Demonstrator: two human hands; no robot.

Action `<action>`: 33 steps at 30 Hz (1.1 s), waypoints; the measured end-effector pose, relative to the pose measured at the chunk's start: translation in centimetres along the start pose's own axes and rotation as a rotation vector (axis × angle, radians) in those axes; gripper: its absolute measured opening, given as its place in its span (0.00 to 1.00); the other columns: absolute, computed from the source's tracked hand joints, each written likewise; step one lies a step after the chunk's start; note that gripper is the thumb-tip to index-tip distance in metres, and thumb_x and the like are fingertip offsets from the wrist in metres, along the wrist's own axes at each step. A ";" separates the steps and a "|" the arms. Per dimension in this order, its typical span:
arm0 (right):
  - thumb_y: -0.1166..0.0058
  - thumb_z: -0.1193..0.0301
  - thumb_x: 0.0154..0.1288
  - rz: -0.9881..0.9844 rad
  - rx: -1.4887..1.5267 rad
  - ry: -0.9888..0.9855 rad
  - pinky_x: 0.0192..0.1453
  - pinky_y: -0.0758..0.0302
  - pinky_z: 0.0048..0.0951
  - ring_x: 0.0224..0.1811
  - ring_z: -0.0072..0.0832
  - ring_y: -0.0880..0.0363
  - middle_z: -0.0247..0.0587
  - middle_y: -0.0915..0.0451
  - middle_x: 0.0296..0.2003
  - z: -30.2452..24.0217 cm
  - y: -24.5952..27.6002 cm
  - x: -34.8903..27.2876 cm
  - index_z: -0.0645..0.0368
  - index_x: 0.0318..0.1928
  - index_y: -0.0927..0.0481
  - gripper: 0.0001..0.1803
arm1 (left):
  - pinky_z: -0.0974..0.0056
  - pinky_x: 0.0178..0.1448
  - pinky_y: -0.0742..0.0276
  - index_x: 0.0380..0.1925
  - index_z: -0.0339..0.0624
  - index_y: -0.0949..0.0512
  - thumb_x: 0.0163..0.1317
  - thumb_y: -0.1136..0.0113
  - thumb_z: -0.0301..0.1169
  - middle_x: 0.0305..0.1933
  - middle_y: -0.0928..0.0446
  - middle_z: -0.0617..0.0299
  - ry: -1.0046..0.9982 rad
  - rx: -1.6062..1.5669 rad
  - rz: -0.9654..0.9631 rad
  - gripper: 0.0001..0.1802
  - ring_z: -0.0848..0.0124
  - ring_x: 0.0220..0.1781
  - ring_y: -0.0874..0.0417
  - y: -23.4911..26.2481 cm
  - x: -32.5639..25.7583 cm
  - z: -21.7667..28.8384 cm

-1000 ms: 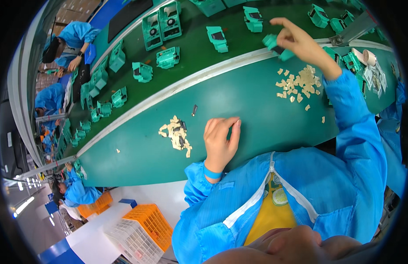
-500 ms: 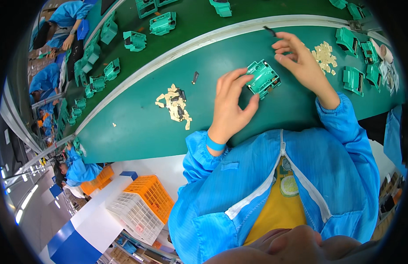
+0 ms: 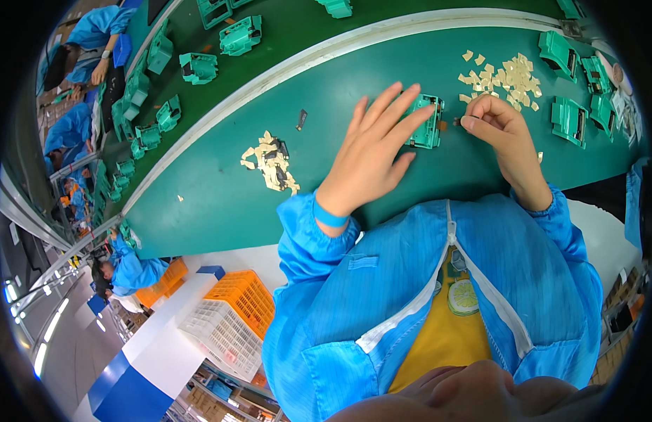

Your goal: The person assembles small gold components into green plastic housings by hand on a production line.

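Note:
A green plastic housing [image 3: 428,125] lies on the green table in front of me. My left hand [image 3: 375,148] reaches over its left side, fingers spread and stretched out, the fingertips covering part of it; whether they press on it I cannot tell. Just right of the housing, my right hand [image 3: 500,133] is closed in a pinch. A small black part [image 3: 457,122] peeks out at its fingertips, mostly hidden by them. Further left lies a single black piece [image 3: 302,119], close to a pile of cream paper scraps [image 3: 269,165] with black pieces mixed in.
Cream scraps [image 3: 515,77] are scattered beyond my right hand. Several green housings [image 3: 569,121] stand at the right. Past a pale rail [image 3: 298,67], more housings [image 3: 241,35] sit on a green belt. Co-workers in blue [image 3: 101,28] are at the far left; crates [image 3: 245,302] stand below.
My right hand has come down and nearer with the black part, from beyond the housing to beside it. My left hand has opened from around the housing and spread its fingers. The housing has turned.

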State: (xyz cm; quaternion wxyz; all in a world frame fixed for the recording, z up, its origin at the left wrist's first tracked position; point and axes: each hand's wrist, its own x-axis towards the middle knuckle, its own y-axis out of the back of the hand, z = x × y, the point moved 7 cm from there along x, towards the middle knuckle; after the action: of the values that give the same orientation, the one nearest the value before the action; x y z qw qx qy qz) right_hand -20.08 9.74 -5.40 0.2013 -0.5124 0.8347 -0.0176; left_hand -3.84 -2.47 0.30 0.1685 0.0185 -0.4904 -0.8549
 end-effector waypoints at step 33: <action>0.39 0.80 0.65 -0.181 -0.108 -0.210 0.40 0.32 0.16 0.36 0.10 0.30 0.24 0.26 0.35 2.6 -1.5 0.0 0.57 0.34 0.28 0.09 | 0.49 0.71 0.34 0.64 0.45 0.25 0.54 0.31 0.26 0.66 0.37 0.45 0.339 -0.338 0.156 0.34 0.46 0.68 0.36 -5.0 -1.3 -0.1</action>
State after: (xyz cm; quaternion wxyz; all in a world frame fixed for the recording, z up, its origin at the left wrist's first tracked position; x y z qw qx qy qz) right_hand -17.84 9.50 -7.40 0.2573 -0.5947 0.7590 0.0630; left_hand -3.96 0.13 -4.13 0.3142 0.0953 -0.3053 -0.8938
